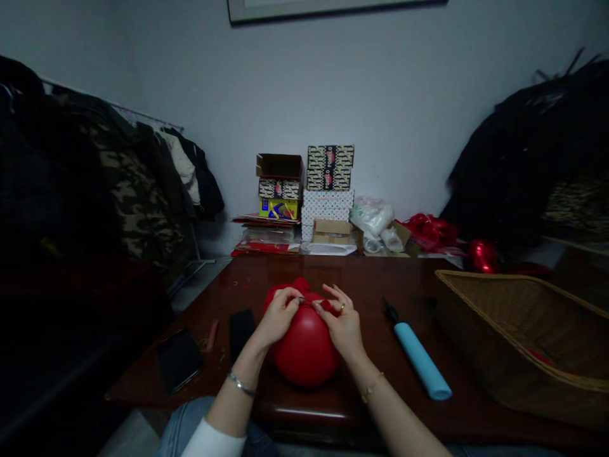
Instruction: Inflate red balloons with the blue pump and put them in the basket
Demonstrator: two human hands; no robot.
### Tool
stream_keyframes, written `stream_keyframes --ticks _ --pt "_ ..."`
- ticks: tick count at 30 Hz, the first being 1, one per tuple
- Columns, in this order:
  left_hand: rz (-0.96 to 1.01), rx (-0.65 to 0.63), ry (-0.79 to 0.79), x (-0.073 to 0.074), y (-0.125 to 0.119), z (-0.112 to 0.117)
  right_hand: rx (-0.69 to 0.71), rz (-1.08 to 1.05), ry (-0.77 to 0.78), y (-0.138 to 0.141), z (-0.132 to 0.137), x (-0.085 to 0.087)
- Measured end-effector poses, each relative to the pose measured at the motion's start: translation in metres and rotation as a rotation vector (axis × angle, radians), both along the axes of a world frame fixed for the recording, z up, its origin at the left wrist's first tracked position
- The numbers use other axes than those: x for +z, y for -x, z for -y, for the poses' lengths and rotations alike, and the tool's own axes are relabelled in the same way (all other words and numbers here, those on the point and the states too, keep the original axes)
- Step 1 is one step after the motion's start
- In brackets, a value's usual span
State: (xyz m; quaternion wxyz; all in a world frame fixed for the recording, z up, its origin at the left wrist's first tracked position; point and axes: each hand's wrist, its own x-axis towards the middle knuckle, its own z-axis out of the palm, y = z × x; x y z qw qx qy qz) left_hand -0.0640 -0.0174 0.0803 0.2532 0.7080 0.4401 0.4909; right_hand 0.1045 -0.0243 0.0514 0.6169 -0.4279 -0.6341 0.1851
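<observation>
An inflated red balloon [306,352] rests at the front of the dark brown table, between my forearms. At its top, my left hand [280,312] pinches the thin neck between thumb and forefinger. My right hand [343,320] is closed on the other end of the neck, its outer fingers raised, with a ring on one. A bit of rolled red rubber shows at the right fingertips. Behind the balloon lies more crumpled red material [301,285], partly hidden by my left hand; its kind is unclear.
A blue balloon pump [422,360] lies to the right, beside a wicker basket [504,336]. Two dark phone-like slabs, one a black slab [181,360], lie left. Boxes [328,212] are stacked beyond the table's far edge, and clothes racks [143,165] flank it.
</observation>
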Motion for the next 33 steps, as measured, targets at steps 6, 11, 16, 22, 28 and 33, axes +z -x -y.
stream_keyframes --ticks 6,11,16,22,28,33 --pt "0.228 -0.41 0.135 0.004 0.001 0.007 0.006 -0.037 0.049 -0.003 -0.005 -0.006" --pt "0.291 -0.542 0.175 0.005 0.003 0.01 -0.008 -0.049 0.052 -0.003 -0.001 -0.004" --pt "0.348 -0.536 0.242 0.003 0.003 0.007 -0.009 -0.04 0.062 -0.002 0.0 -0.005" --pt "0.265 -0.356 0.264 0.004 0.0 0.006 -0.001 -0.03 0.062 -0.001 0.0 -0.005" --pt "0.212 -0.296 0.296 0.007 -0.006 0.011 0.003 -0.03 0.058 -0.001 0.0 -0.004" --pt "0.207 -0.317 0.344 0.006 -0.01 0.012 0.018 -0.018 0.06 0.0 -0.001 -0.004"
